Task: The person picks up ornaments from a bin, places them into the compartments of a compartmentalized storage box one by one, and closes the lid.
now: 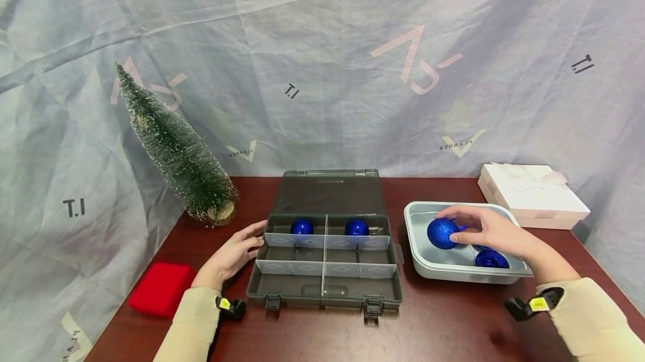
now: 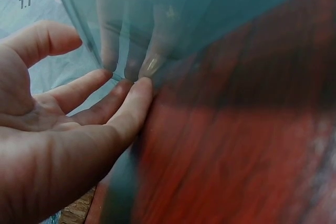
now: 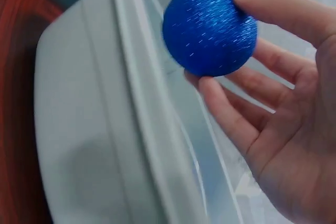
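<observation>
Right hand [image 1: 491, 230], thumb set against the fingertips, is clamped on a glittery blue bauble [image 1: 440, 233], held over the pale grey plastic tub [image 1: 466, 274], towards its left side. Below the wrist, in the tub's front right corner, lies a shiny blue ornament [image 1: 491, 258]; more blue shows behind the fingers, too hidden to count.

To the left stands a smoky grey compartment box [image 1: 284, 283], its lid [image 1: 327, 194] folded back behind it. Left hand [image 1: 234, 253] touches the box's left wall with its fingertips, fingers apart and closed round nothing.

Two glossy blue baubles, one at back left [image 1: 302, 226] and one at back right [image 1: 357, 226], occupy the rear compartments, one in each. No bauble shows in the middle or front row, so the filling looks about a third done: the gripped bauble has no compartment yet, the tub's ornaments remain, and the lid is not shut.

Farther out are a frosted miniature Christmas tree [image 1: 176, 155], a red box [image 1: 162, 289] and a ribboned gift box [image 1: 534, 191].
</observation>
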### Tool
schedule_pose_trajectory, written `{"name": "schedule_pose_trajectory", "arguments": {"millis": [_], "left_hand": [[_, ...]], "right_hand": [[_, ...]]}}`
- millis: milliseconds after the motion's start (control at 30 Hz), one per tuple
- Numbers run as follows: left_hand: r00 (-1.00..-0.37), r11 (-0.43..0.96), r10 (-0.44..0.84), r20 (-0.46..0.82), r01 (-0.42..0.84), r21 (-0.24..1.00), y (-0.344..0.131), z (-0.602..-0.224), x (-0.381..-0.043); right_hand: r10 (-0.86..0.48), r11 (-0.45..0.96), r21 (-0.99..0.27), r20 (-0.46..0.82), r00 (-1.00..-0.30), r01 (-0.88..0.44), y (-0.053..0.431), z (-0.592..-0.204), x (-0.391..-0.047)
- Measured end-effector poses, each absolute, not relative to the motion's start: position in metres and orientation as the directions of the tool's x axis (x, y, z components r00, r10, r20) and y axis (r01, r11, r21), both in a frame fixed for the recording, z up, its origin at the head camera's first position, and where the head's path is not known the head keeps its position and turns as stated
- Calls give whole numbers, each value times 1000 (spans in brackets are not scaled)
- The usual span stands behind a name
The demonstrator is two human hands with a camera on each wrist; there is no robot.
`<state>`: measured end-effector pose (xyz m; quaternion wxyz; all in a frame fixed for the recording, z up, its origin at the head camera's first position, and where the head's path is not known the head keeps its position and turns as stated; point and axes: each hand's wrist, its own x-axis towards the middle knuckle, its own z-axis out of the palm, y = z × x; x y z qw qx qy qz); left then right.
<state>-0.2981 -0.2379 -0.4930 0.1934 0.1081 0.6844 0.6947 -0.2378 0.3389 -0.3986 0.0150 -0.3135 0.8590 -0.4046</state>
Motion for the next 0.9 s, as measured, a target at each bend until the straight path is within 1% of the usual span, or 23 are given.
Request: {"name": "schedule_pose_trajectory", "arguments": {"millis": [100, 200, 467, 767, 900], "left_hand": [[-902, 9, 415, -114, -121, 993, -237, -493, -298], [-903, 5, 415, -112, -121, 993, -237, -493, -298], [-904, 2, 412, -112, -122, 993, -237, -492, -298], [-902, 14, 414, -118, -123, 992, -238, -494, -298], [-903, 16, 414, -113, -117, 993, -238, -494, -298]], "right_hand": [[-514, 482, -711, 243, -822, -512, 328, -391, -237], [-505, 463, -729, 251, -826, -505, 313, -387, -236], [-571, 291, -805, 288, -769, -517, 262, -382, -241], [-633, 215, -834, 278, -723, -509, 206, -380, -256], [-638, 224, -836, 262, -724, -500, 181, -381, -264]]}}
